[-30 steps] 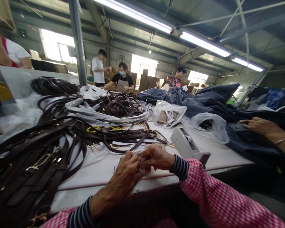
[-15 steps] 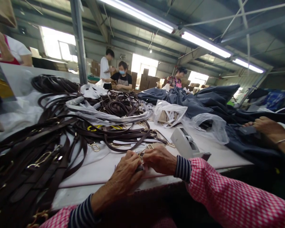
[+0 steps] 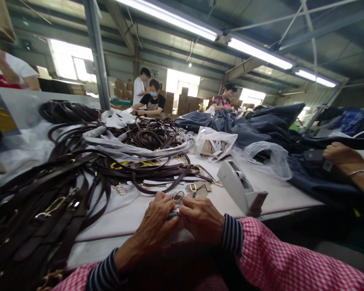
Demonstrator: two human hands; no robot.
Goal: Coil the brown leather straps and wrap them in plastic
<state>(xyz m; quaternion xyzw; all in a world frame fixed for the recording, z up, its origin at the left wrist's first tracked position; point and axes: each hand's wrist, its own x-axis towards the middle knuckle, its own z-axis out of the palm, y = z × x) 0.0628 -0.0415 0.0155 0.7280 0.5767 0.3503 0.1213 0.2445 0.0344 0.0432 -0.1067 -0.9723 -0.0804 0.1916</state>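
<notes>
My left hand (image 3: 154, 226) and my right hand (image 3: 202, 220) meet at the near edge of the white table (image 3: 115, 230). Their fingers pinch a small piece between them, mostly hidden. A brass ring (image 3: 178, 197) shows just beyond my fingertips and seems joined to that piece. Several small brass-fitted tags (image 3: 197, 190) lie a little farther off. The nearest dark brown leather straps (image 3: 124, 178) with brass clips lie beyond and left of my left hand. A striped cuff and pink checked sleeve cover each forearm.
A large heap of leather straps (image 3: 39, 214) fills the left of the table. A grey tape dispenser (image 3: 239, 186) stands right of my hands. Plastic bags (image 3: 215, 143) and navy fabric (image 3: 261, 129) lie beyond, and a co-worker's hand (image 3: 341, 154) rests at the right.
My hands have drawn back toward the table's near edge, uncovering the brass ring. The co-worker's hand at the right has moved farther right, and the people in the background have shifted.
</notes>
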